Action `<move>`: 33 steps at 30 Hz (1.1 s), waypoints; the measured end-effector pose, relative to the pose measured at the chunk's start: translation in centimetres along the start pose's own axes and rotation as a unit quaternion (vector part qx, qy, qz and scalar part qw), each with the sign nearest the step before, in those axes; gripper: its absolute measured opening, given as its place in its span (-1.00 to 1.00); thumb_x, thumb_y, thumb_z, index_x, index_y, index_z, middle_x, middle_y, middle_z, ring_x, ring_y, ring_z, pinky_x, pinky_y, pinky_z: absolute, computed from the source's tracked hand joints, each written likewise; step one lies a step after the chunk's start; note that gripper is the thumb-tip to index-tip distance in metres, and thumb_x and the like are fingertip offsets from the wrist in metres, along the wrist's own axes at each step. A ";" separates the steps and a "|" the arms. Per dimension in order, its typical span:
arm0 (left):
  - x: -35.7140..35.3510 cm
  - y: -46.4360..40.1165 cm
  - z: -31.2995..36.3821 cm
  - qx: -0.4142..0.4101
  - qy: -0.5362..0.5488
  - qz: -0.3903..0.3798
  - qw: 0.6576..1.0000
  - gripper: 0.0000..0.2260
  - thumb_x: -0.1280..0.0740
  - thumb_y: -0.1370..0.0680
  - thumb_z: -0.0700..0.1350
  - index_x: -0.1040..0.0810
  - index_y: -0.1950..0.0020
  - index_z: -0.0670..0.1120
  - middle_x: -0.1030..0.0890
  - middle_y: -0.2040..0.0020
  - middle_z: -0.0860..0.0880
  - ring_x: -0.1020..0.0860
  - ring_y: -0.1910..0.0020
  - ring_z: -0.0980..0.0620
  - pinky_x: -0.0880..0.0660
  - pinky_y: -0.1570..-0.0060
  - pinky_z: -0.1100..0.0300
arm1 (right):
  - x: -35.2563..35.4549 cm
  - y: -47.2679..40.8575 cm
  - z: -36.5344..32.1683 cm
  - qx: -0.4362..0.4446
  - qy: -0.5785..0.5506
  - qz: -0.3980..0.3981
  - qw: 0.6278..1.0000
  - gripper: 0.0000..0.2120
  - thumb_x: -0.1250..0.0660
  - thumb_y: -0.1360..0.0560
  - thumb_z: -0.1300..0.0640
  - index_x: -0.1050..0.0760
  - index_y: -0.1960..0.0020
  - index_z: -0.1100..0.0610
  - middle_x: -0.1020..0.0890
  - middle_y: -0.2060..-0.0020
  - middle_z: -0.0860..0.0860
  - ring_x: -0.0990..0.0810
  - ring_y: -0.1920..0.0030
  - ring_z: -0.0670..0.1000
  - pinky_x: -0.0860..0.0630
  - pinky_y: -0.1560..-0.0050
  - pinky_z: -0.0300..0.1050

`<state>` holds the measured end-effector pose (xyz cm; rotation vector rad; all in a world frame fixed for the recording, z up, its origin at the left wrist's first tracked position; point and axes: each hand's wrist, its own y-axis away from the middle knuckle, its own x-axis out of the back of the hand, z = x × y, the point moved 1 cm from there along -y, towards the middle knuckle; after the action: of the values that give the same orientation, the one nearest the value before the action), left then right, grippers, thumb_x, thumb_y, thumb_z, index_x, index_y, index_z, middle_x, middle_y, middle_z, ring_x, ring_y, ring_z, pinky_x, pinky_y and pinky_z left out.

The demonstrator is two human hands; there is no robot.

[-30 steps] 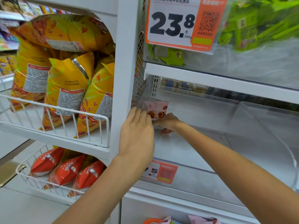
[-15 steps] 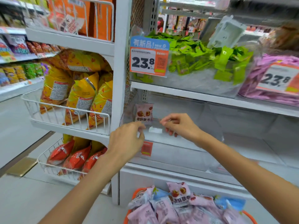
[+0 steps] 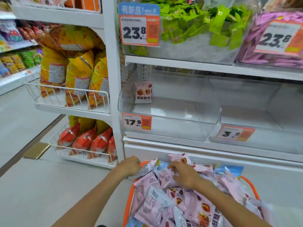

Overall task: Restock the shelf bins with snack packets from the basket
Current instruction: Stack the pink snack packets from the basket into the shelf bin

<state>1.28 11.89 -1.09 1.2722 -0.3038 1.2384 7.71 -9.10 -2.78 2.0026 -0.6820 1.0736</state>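
1. Both hands are reaching down into the orange basket [image 3: 129, 196] of pink snack packets [image 3: 165, 203] at the foot of the shelf.
2. Left hand [image 3: 131, 166] is sitting at the basket's near-left rim, its fingers curling onto the corner of a packet [image 3: 146, 168] at the top of the heap; the grip looks closed on that corner, though motion blur is hiding the fingertips.
3. Right hand [image 3: 184, 175] is lying palm-down on the middle of the heap, fingers bent and spread over a packet [image 3: 166, 178]; whether this grip is pinching it or only resting on it I cannot tell.
4. One pink packet [image 3: 143, 92] is standing upright in the back left corner of the clear shelf bin [image 3: 188, 128], well apart from both hands and above them.
5. That bin is carrying a 17.5 price tag [image 3: 136, 122] on its front left; the neighbouring clear bin [image 3: 270, 141] to the right is carrying another tag [image 3: 235, 133].
6. Above, bins of green packets [image 3: 196, 22] and purple packets [image 3: 265, 58] are sitting on the upper shelf, and yellow bags [image 3: 78, 76] and red bags [image 3: 85, 140] are filling the wire racks on the left.
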 end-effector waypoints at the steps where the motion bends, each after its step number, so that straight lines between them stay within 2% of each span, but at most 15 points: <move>1: -0.3 -0.6 -0.1 -0.002 0.003 -0.010 1.000 -0.74 -0.14 -0.61 -0.15 -0.44 -0.29 -0.11 -0.38 -0.43 -0.16 -0.38 -0.38 -0.10 -0.35 -0.23 0.20 | -0.9 -0.2 0.2 0.012 0.043 -0.022 0.999 -0.51 -0.27 -0.50 0.24 -0.31 -0.41 0.10 -0.42 -0.32 0.08 -0.38 -0.32 0.08 -0.37 -0.27 -0.08; 3: -0.4 -1.7 0.1 -0.025 0.010 -0.026 0.999 -0.57 -0.12 -0.65 -0.10 -0.18 -0.50 -0.19 -0.20 -0.52 -0.15 -0.23 -0.47 -0.08 -0.23 -0.36 0.19 | -1.8 -0.4 0.2 0.037 0.118 -0.029 0.992 -0.43 -0.29 -0.48 0.21 -0.20 -0.46 0.10 -0.31 -0.41 0.06 -0.29 -0.40 0.09 -0.33 -0.32 -0.02; 5: -0.4 -2.6 0.7 -0.024 0.049 -0.047 0.997 -0.52 -0.11 -0.66 -0.09 -0.08 -0.54 -0.17 -0.13 -0.54 -0.12 -0.20 -0.48 -0.07 -0.20 -0.35 0.20 | -2.2 -0.6 0.5 0.061 0.161 0.019 0.985 -0.44 -0.30 -0.51 0.09 -0.18 -0.45 0.07 -0.33 -0.40 0.02 -0.31 -0.38 0.06 -0.31 -0.30 -0.04; 8: -1.4 -3.7 1.9 0.021 0.175 -0.106 0.979 -0.77 -0.10 -0.65 -0.11 -0.34 -0.30 -0.09 -0.38 -0.22 -0.11 -0.37 -0.10 -0.04 -0.31 -0.02 0.19 | -3.2 -0.7 1.0 0.086 0.200 0.072 0.973 -0.48 -0.29 -0.53 -0.02 -0.23 -0.44 0.04 -0.38 -0.38 0.00 -0.34 -0.37 0.06 -0.25 -0.34 -0.02; 11: -2.4 -4.6 2.6 0.041 0.231 -0.074 0.969 -0.78 -0.13 -0.65 -0.03 -0.43 -0.21 -0.09 -0.43 0.00 -0.08 -0.42 0.19 0.07 -0.36 0.22 0.24 | -3.0 -0.6 1.2 0.099 0.172 0.062 0.978 -0.57 -0.28 -0.55 0.04 -0.33 -0.40 0.05 -0.48 -0.30 0.03 -0.43 -0.29 0.06 -0.34 -0.25 -0.06; 13: -3.0 -5.4 2.4 0.038 0.243 -0.044 0.968 -0.89 -0.19 -0.63 -0.11 -0.50 -0.01 -0.07 -0.46 0.18 0.00 -0.42 0.29 0.11 -0.38 0.31 0.32 | -2.0 -0.5 1.5 0.106 0.101 0.032 0.989 -0.59 -0.27 -0.56 0.05 -0.37 -0.40 0.04 -0.48 -0.29 0.04 -0.42 -0.29 0.07 -0.35 -0.27 -0.07; 14: -3.4 -5.8 2.1 0.050 0.236 -0.033 0.970 -0.90 -0.22 -0.61 -0.16 -0.50 0.07 -0.06 -0.43 0.24 0.03 -0.45 0.24 0.08 -0.39 0.31 0.33 | -1.5 -0.5 1.7 0.110 0.064 0.015 0.992 -0.60 -0.27 -0.56 0.06 -0.39 -0.39 0.05 -0.46 -0.30 0.04 -0.40 -0.31 0.07 -0.32 -0.29 -0.09; 16: -3.7 -5.8 1.5 0.082 0.213 -0.033 0.973 -0.86 -0.32 -0.55 -0.18 -0.50 -0.09 -0.15 -0.45 0.19 0.01 -0.48 0.04 0.01 -0.44 0.21 0.29 | -0.3 -0.2 2.1 0.095 -0.027 0.001 0.995 -0.74 -0.27 -0.57 0.09 -0.48 -0.25 0.04 -0.47 -0.22 0.02 -0.41 -0.26 0.03 -0.32 -0.25 -0.16; 18: -3.6 -5.4 1.2 0.116 0.199 -0.033 0.972 -0.45 -0.45 -0.46 -0.07 -0.34 -0.34 -0.25 -0.51 -0.13 -0.11 -0.48 -0.18 -0.04 -0.48 -0.01 0.22 | 1.0 0.5 2.4 0.042 -0.181 -0.022 0.982 -0.86 -0.26 -0.58 0.09 -0.47 -0.13 -0.03 -0.51 -0.05 -0.05 -0.50 -0.10 -0.07 -0.41 -0.09 -0.24; 21: -3.3 -4.6 1.2 0.101 0.181 -0.056 0.977 -0.32 -0.54 -0.36 0.04 -0.39 -0.35 -0.23 -0.47 -0.32 -0.11 -0.46 -0.26 -0.05 -0.42 -0.16 0.20 | 1.9 1.7 2.8 -0.029 -0.419 -0.087 0.903 -0.75 -0.27 -0.58 0.13 -0.39 -0.24 -0.01 -0.63 -0.08 -0.03 -0.62 -0.07 -0.07 -0.53 -0.07 -0.23; 25: -3.4 -3.6 1.5 0.016 0.201 -0.049 0.978 -0.26 -0.55 -0.36 -0.07 -0.31 -0.46 -0.11 -0.32 -0.44 -0.07 -0.36 -0.38 -0.06 -0.36 -0.29 0.19 | 2.1 2.3 3.3 -0.057 -0.534 -0.093 0.838 -0.71 -0.24 -0.58 0.23 -0.42 -0.29 0.23 -0.64 -0.11 0.07 -0.63 -0.10 0.03 -0.56 -0.08 -0.16; 27: -3.0 -3.0 1.7 -0.008 0.257 -0.033 0.966 -0.30 -0.56 -0.34 -0.15 -0.34 -0.42 -0.07 -0.40 -0.37 -0.08 -0.44 -0.28 -0.07 -0.46 -0.13 0.19 | 2.4 2.5 3.4 -0.064 -0.604 -0.100 0.788 -0.71 -0.18 -0.59 0.24 -0.40 -0.29 0.28 -0.63 -0.09 0.13 -0.61 -0.08 0.07 -0.56 -0.05 -0.09; 30: -2.3 -1.6 2.0 -0.024 0.333 -0.040 0.942 -0.36 -0.57 -0.32 -0.20 -0.38 -0.32 -0.05 -0.54 -0.14 -0.07 -0.56 0.03 0.00 -0.54 0.26 0.25 | 3.0 3.1 3.3 -0.072 -0.686 -0.103 0.717 -0.72 -0.10 -0.57 0.22 -0.40 -0.25 0.23 -0.63 -0.13 0.16 -0.64 -0.07 0.11 -0.59 0.00 0.00; 31: -2.2 -1.2 2.0 -0.035 0.351 -0.039 0.935 -0.37 -0.57 -0.32 -0.21 -0.38 -0.31 -0.04 -0.56 -0.10 -0.06 -0.57 0.07 0.03 -0.54 0.30 0.28 | 3.2 3.3 3.3 -0.079 -0.709 -0.096 0.694 -0.72 -0.08 -0.54 0.22 -0.41 -0.21 0.21 -0.64 -0.11 0.16 -0.65 -0.03 0.12 -0.60 0.03 0.00; 33: -1.7 -0.3 2.3 -0.050 0.387 -0.049 0.919 -0.38 -0.56 -0.33 -0.23 -0.37 -0.30 -0.02 -0.59 -0.11 -0.06 -0.60 -0.01 0.03 -0.59 0.12 0.24 | 4.0 3.7 3.2 -0.078 -0.755 -0.088 0.645 -0.67 -0.11 -0.46 0.18 -0.43 -0.19 0.18 -0.65 -0.07 0.15 -0.66 0.04 0.11 -0.59 0.04 -0.01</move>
<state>1.82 9.16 -1.76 0.6193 0.2676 1.5113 8.45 -14.27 0.80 2.3568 -1.2119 -1.0825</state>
